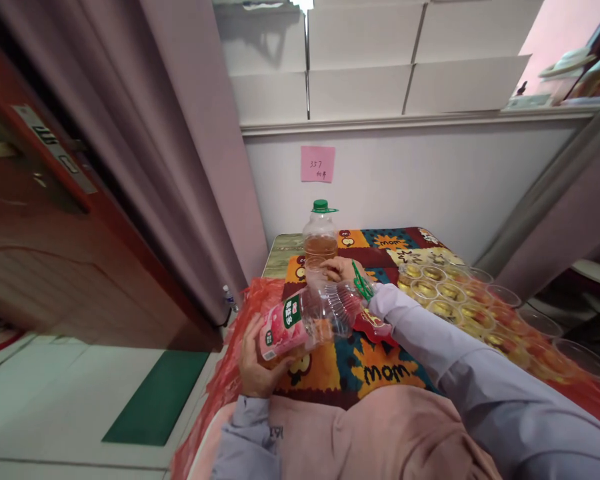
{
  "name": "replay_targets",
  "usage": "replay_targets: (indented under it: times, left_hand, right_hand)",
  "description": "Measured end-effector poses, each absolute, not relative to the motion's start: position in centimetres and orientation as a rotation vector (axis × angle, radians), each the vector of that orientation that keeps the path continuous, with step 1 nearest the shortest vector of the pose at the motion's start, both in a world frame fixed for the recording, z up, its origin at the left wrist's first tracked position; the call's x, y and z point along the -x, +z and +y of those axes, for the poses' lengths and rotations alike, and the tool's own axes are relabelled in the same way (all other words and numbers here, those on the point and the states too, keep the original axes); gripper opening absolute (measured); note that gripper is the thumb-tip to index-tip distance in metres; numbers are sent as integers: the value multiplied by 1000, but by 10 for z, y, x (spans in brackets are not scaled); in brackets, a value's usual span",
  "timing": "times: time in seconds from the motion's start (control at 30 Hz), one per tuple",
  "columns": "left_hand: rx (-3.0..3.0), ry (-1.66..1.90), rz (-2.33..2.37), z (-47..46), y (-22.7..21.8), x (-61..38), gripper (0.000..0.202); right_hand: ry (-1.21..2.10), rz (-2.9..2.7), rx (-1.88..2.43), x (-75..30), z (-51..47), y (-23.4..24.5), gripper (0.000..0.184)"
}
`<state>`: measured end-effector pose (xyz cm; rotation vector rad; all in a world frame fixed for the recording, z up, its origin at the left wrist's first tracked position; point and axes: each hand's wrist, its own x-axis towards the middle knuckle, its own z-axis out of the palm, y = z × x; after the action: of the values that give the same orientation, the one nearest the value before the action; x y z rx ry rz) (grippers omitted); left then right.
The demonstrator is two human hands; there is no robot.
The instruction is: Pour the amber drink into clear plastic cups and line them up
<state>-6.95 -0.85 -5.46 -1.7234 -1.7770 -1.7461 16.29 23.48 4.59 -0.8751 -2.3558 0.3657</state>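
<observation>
My left hand (pixel 257 360) grips a clear plastic bottle with a pink label (pixel 283 327), its fingers wrapped round the lower part. That bottle lies tilted, its clear upper end pointing right. Beyond it, my right hand (pixel 343 269) reaches over the table with its fingers bent together, close to an upright bottle (pixel 321 248). Whether those fingers touch it, or what they hold, I cannot make out. This second bottle has a green cap and amber liquid. Green loops (pixel 363 281) show at my right wrist, and a red plastic piece (pixel 375 327) lies below the forearm.
Many clear cups with yellow contents (pixel 450 293) crowd the table's right side. A patterned cloth (pixel 390 370) covers the table, with red plastic sheeting (pixel 235 347) along its left edge. A pink note (pixel 318 164) is on the wall. A wooden door (pixel 110 233) stands left.
</observation>
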Motion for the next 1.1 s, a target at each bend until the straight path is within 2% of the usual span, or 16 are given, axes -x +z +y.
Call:
replay_targets:
  times: [0.27, 0.43, 0.73, 1.03, 1.1]
  left_hand:
    - [1757, -1734, -1715, -7, -61, 74, 93]
    - [1773, -1688, -1781, -7, -59, 76, 95]
    - [1783, -1695, -1792, -3, -57, 79, 98]
    - [1770, -1696, -1775, 0, -55, 82, 99]
    - [1775, -1695, -1785, 0, -55, 82, 97]
  right_hand:
    - [416, -2219, 848, -174, 227, 61, 20]
    - [291, -2004, 998, -226, 200, 72, 19]
    - [211, -2109, 1491, -286, 152, 19, 15]
    - [198, -2126, 1551, -282, 147, 1, 17]
    - [245, -2105, 1535, -282, 143, 0, 22]
